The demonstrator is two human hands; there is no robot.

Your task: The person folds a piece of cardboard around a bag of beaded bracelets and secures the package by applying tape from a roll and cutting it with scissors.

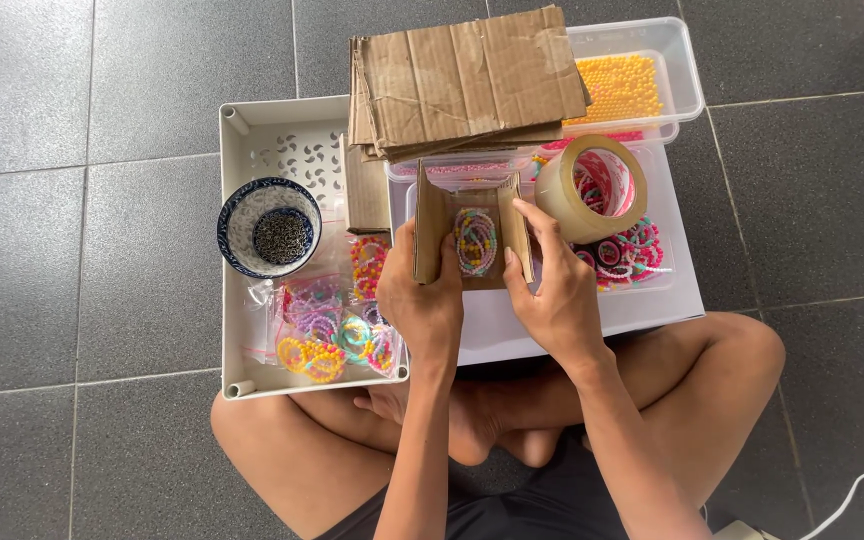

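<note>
My left hand (420,295) and my right hand (550,290) both grip a small folded cardboard piece (430,232) with its side flaps turned up. Inside it lie colourful bead bracelets (474,241). My left fingers press the left flap. The right fingers pinch the right flap. A roll of clear packing tape (592,187) stands just right of my right hand on a clear lidded box (652,295).
A white tray (237,130) at left holds a blue patterned bowl (244,215) of small dark pieces and bagged bracelets (332,330). Stacked cardboard sheets (462,80) lie behind. A clear tub (682,70) of yellow beads sits at the back right. My crossed legs are below, on grey tiles.
</note>
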